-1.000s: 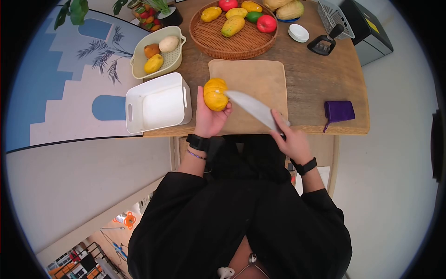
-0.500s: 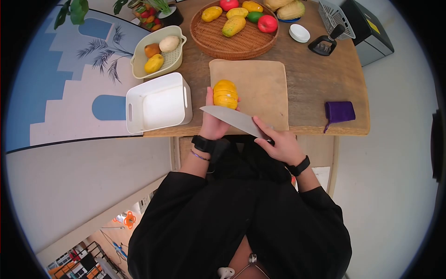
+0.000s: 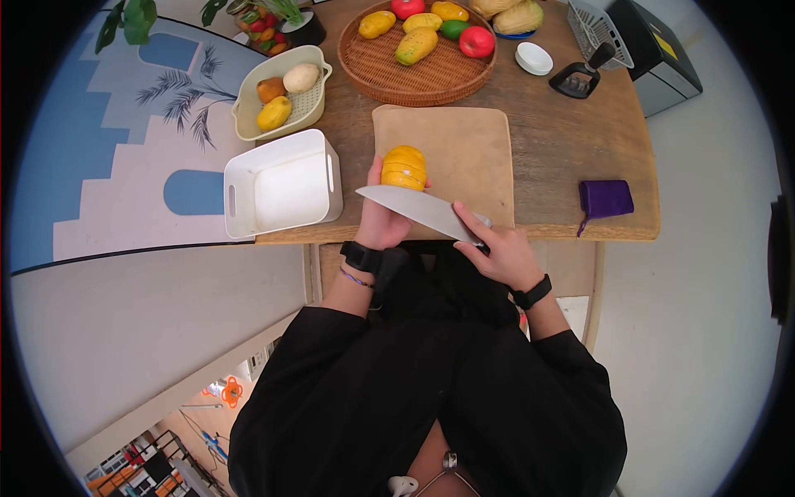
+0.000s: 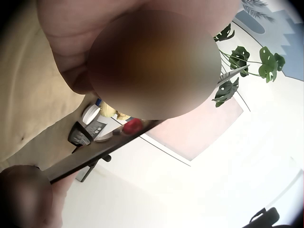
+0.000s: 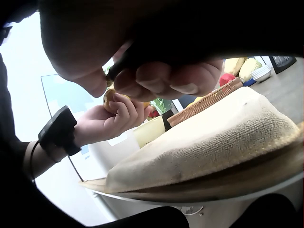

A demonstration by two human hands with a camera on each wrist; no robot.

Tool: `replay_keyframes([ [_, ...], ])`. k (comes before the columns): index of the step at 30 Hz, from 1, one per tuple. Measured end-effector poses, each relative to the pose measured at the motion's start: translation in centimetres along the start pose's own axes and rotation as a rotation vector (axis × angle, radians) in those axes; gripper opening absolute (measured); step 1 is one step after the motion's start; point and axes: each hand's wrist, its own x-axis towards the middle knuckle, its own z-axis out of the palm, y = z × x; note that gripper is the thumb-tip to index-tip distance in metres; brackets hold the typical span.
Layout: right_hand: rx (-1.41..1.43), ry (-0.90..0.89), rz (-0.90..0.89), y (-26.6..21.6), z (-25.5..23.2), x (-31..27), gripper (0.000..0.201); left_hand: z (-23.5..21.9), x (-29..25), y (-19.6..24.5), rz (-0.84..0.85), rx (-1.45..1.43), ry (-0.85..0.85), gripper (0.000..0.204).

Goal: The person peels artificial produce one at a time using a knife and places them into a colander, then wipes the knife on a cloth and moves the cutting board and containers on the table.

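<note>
My left hand (image 3: 383, 222) cups a yellow fruit (image 3: 404, 166) marked by several lines across it, over the near left part of a beige cloth (image 3: 464, 157). A kitchen knife (image 3: 418, 209) is gripped in my right hand (image 3: 507, 253), the index finger laid along the blade. Its blade slants up to the left, crossing in front of the fruit's near end and over the left palm. In the left wrist view the fruit (image 4: 154, 64) is a blurred shape and the blade (image 4: 102, 149) passes below it. The right wrist view shows left fingers (image 5: 126, 111) curled round the fruit.
A white bin (image 3: 286, 186) stands left of the cloth, a cream colander (image 3: 306, 108) with fruit behind it. Farther back is a wicker tray (image 3: 381, 74) of fruit. To the right lie a purple pouch (image 3: 606, 199), a white dish (image 3: 533, 60) and a black-handled tool (image 3: 577, 80).
The fruit has turned in my left hand, which moved slightly right. The knife has come left and nearer me, from beside the fruit to across its near end, then stayed nearly still.
</note>
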Motion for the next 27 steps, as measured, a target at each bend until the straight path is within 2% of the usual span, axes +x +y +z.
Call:
replay_keyframes([
  [7, 0.013, 0.065, -0.014, -2.1, 0.5, 1.3, 0.068, 0.2, 0.0, -1.2, 0.009, 0.097, -0.004, 0.065],
  [9, 0.081, 0.133, -0.058, -2.2, 1.2, 1.7, 0.069, -0.2, 0.2, -1.2, -0.027, 0.053, -0.106, 0.064],
  [10, 0.082, 0.134, -0.058, -2.2, 1.4, 1.9, 0.069, 0.0, 0.1, -1.3, -0.026, 0.054, -0.106, 0.064],
  [12, 0.037, 0.127, -0.003, -2.2, 1.7, 2.2, 0.07, 0.4, -0.3, -1.5, -0.018, 0.055, -0.011, 0.063],
  [16, 0.08, 0.112, 0.02, -2.1, 1.6, 3.4, 0.07, 0.8, -0.9, -2.4, 0.044, 0.148, 0.046, 0.06],
  [18, 0.308, 0.087, 0.046, -2.0, 1.2, 3.9, 0.068, 1.4, -1.4, -2.3, -0.017, 0.109, 0.092, 0.058],
  [19, 0.308, 0.087, 0.047, -1.1, 1.6, 4.3, 0.068, 0.5, -1.2, -1.9, -0.018, 0.109, 0.092, 0.058],
  [21, 0.444, 0.18, 0.026, 1.0, 2.8, 4.8, 0.066, -2.0, -0.5, -1.2, -0.118, 0.119, -0.205, 0.06],
  [22, 0.444, 0.178, 0.025, 0.9, 1.8, 5.0, 0.066, -1.7, -0.7, -1.2, -0.117, 0.119, -0.205, 0.06],
  [24, 0.036, -0.052, 0.457, 0.1, -0.9, 5.7, 0.063, -0.4, -1.3, -0.9, -0.106, 0.235, -0.108, 0.061],
  [25, 0.067, -0.017, 0.47, 0.5, -0.7, 5.6, 0.06, 0.0, -1.4, -0.8, -0.105, 0.235, -0.108, 0.061],
  [27, 0.14, 0.024, 0.435, 0.6, -0.4, 5.2, 0.061, 0.6, -1.3, -1.1, -0.082, 0.218, 0.047, 0.061],
])
